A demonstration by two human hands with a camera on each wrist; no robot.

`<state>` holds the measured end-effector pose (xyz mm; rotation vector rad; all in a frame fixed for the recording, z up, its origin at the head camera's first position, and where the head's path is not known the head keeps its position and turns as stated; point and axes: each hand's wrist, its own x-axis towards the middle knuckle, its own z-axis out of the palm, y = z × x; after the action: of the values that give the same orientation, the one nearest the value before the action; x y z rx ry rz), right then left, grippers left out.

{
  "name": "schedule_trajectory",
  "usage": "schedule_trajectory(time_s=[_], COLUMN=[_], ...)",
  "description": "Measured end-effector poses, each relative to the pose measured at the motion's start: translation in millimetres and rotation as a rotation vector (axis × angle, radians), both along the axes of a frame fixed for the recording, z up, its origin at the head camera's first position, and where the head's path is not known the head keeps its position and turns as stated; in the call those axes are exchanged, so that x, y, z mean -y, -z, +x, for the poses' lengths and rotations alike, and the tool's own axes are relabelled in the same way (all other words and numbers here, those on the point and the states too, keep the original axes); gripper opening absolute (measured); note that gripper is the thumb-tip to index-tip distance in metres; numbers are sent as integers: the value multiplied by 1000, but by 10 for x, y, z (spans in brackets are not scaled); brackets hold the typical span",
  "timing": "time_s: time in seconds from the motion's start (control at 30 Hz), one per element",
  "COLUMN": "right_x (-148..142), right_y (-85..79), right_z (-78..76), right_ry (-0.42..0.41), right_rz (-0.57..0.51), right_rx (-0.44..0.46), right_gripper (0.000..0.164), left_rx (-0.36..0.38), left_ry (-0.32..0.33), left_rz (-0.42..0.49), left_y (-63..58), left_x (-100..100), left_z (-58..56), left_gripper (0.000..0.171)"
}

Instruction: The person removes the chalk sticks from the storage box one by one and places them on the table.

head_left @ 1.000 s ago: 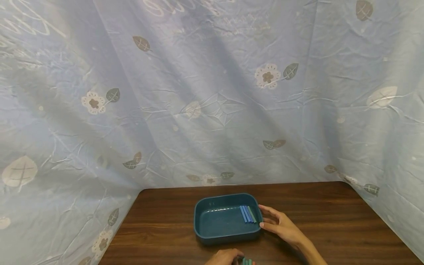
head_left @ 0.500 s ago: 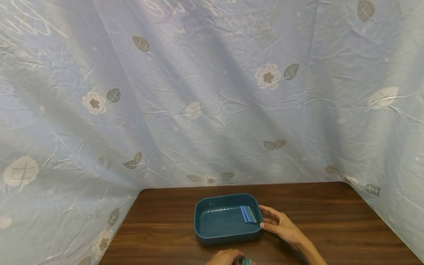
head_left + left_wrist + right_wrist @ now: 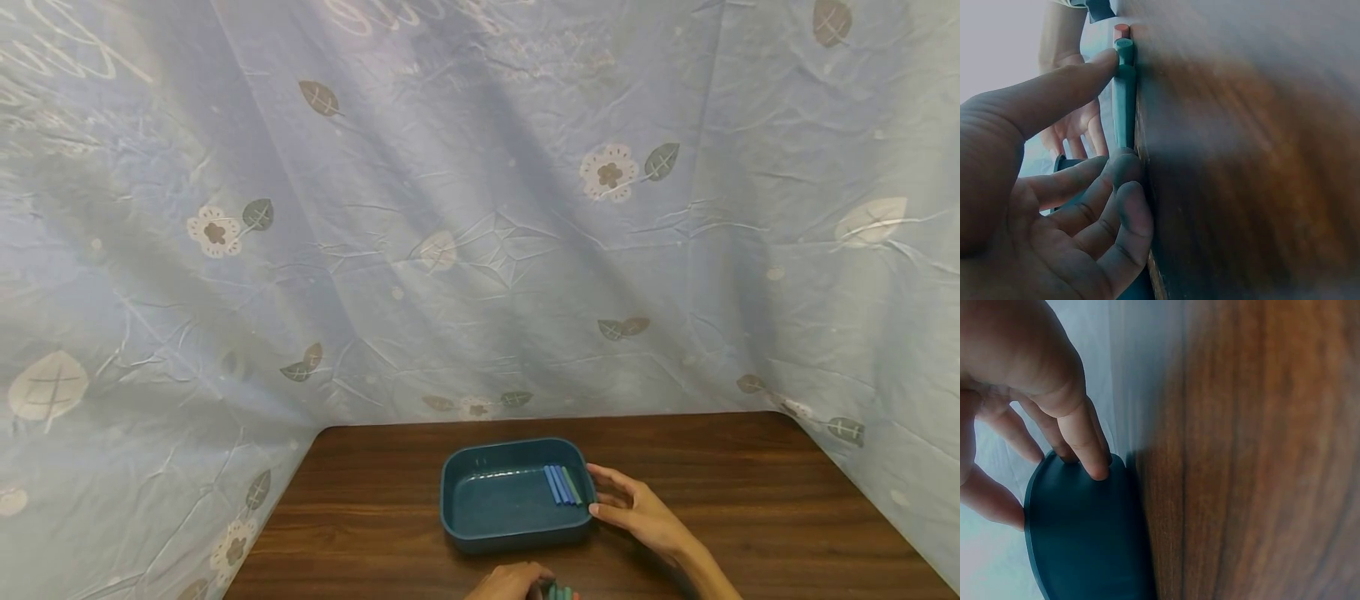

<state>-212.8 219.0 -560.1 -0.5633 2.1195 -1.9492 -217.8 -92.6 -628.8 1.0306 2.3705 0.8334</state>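
A dark blue rectangular tray lies on the table. Along its right end are a few blue chalk sticks and a green one beside them. My right hand rests against that end, fingertips on the outer wall and thumb at the rim. At the bottom edge of the head view, my left hand is beside several green chalks. In the left wrist view, thumb and fingers pinch a green chalk near its two ends, close to the tabletop. A red chalk shows behind it.
The dark wooden table has rounded back corners. A pale patterned curtain hangs behind it and along both sides. The near part of the table lies below the head view.
Hardly anything differs. Both hands, the tray and the chalks keep their places; only the head view shifts very slightly.
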Motion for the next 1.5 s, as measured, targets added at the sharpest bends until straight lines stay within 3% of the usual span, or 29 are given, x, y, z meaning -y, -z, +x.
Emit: schedule_trajectory(time_s=[0.27, 0.47, 0.53, 0.63, 0.77, 0.83, 1.23, 1.5], right_x=[1, 0, 0, 1, -2, -4, -8, -9], right_y=[-26, -22, -20, -10, 5, 8, 1, 33], right_z=[-4, -8, 0, 13, 24, 26, 12, -1], right_ry=[3, 13, 18, 18, 9, 4, 11, -11], right_rz=[5, 3, 1, -2, -3, -2, 15, 4], right_rx=[-16, -9, -6, -5, -10, -10, -19, -16], right_gripper=[76, 76, 76, 76, 75, 75, 74, 73], left_rx=[96, 53, 30, 73, 153, 151, -14, -25], left_ry=[-26, -37, -49, -110, -219, -233, -209, -258], left_rz=[61, 154, 196, 223, 225, 237, 277, 279], left_y=[10, -37, -102, -497, -1137, -1247, -1414, -1456], left_x=[47, 82, 86, 55, -13, -30, -66, -150], left_z=[-102, -147, -127, 46, 328, 361, 171, -15], left_gripper=[51, 63, 65, 65, 63, 63, 64, 69])
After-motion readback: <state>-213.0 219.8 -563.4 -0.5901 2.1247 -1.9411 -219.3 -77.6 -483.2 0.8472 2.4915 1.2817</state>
